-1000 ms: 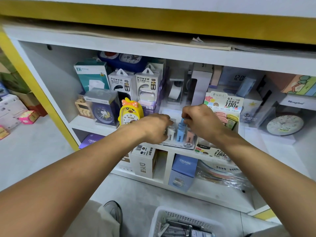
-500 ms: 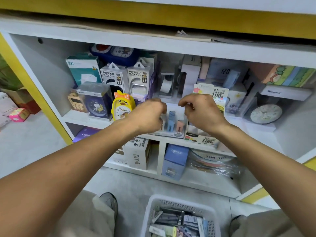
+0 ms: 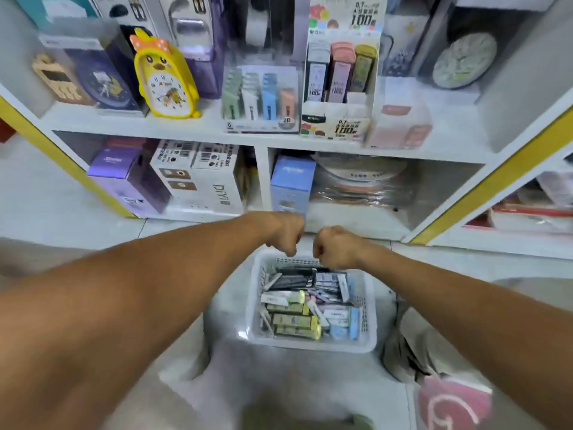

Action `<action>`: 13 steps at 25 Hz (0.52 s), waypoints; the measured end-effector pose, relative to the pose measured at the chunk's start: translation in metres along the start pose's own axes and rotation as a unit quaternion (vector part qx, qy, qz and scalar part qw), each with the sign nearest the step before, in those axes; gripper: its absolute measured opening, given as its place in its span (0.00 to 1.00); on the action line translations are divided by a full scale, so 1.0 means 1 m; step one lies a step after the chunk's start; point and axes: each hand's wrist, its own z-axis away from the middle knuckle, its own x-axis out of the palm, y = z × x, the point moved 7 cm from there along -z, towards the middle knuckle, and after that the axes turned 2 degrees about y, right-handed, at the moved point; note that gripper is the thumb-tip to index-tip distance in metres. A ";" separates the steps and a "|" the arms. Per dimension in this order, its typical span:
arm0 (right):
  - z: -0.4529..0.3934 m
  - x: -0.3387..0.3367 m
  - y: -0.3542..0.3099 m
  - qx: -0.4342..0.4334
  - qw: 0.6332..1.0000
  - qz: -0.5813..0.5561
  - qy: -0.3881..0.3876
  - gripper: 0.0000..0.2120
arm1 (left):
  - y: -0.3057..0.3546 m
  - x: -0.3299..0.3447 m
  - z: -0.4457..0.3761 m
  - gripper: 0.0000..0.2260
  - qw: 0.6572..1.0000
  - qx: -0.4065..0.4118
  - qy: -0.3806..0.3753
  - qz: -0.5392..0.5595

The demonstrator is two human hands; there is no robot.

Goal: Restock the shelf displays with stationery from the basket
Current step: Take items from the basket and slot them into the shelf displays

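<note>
**Both hands above the basket, below the shelf displays**

The white shelf unit (image 3: 217,131) fills the upper frame, edged by two yellow trim strips that slope outward left and right. Its upper board runs the full width; below it a white divider splits the lower level into two bays. Pale floor (image 3: 46,193) lies open to the left of the unit and around the basket.

The white slotted basket (image 3: 370,308) sits on the floor in front of the lower bays, centre frame, filled with loose stationery packs (image 3: 294,321) in yellow-green, white, blue and dark grey; the exact number cannot be told.

The left hand (image 3: 286,232) and right hand (image 3: 333,248) hang side by side just over the basket's far rim, near each other but apart. Each has its fingers curled under, knuckles up; whether either holds anything cannot be told.

In the lower left bay stand a purple box (image 3: 124,175) and two white boxes (image 3: 198,178), one reading "DIY". In the right bay stands one blue box (image 3: 291,184) beside wrapped flat rolls.

On the upper board, a clear display tray (image 3: 262,100) marked "2B" holds four rows of packs: green, white, blue, peach. Touching its right side, a card display (image 3: 338,85) printed "0.7" and "100" holds three upright cases: dark, pink, olive. One yellow chick alarm clock (image 3: 166,79) stands left of the tray; one round white clock (image 3: 463,62) stands far right.
</note>
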 end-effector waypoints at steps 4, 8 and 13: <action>0.001 0.099 0.038 0.036 0.997 -0.022 -0.072 0.16 | 0.014 0.096 -0.031 0.18 0.999 0.013 -0.050 -0.004; 0.006 0.159 0.059 0.035 0.994 -0.022 -0.101 0.28 | 0.007 0.170 -0.046 0.30 0.998 0.003 -0.058 -0.024; -0.003 0.186 0.056 0.058 0.996 -0.053 -0.042 0.28 | -0.006 0.212 -0.066 0.50 0.999 -0.032 -0.010 -0.004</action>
